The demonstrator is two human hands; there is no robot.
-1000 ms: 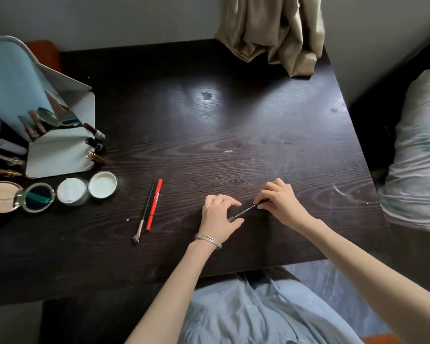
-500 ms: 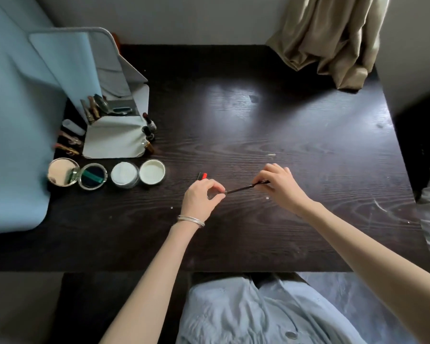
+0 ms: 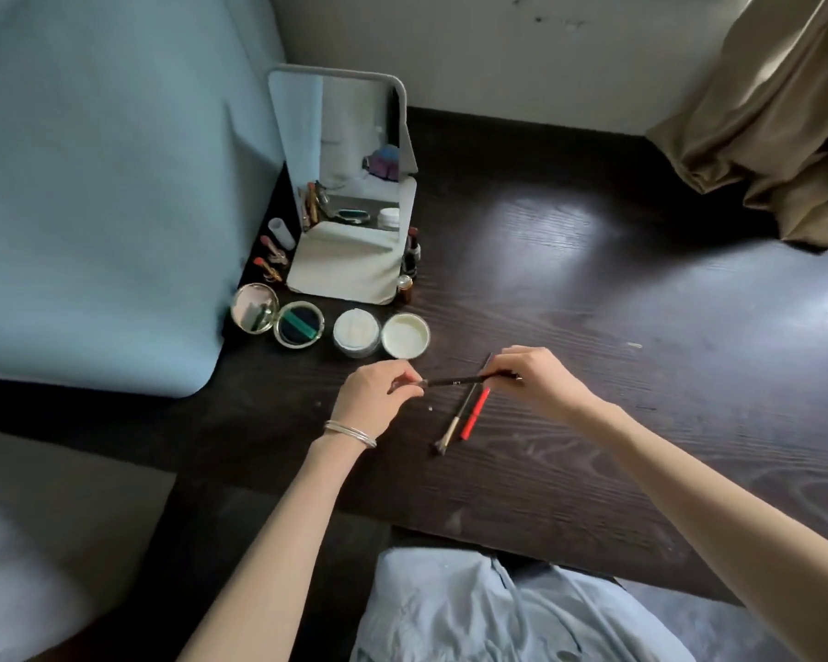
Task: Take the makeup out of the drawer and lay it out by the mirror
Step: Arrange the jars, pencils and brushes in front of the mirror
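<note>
Both my hands hold one thin dark makeup brush [image 3: 452,381] level above the dark table [image 3: 593,327]. My left hand [image 3: 378,398] pinches its bristle end and my right hand [image 3: 536,382] pinches the other end. Under the held brush lie a second brush [image 3: 452,422] and a red pencil [image 3: 475,413], side by side. The standing mirror [image 3: 345,150] is at the back left, with an open gold compact [image 3: 278,317], an open white jar [image 3: 356,332] and its lid [image 3: 405,335] in a row before it. Lipsticks [image 3: 271,258] lie left of the mirror.
Small bottles [image 3: 409,260] stand against the mirror base's right side. A pale blue cloth-covered surface [image 3: 92,183] borders the table on the left. A beige curtain [image 3: 775,117] hangs onto the table's far right corner. The near table edge runs just above my lap.
Both hands carried the thin brush leftward over the table, until it hangs above the brush and red pencil lying there. The camera turned left, and the mirror is nearer the middle.
</note>
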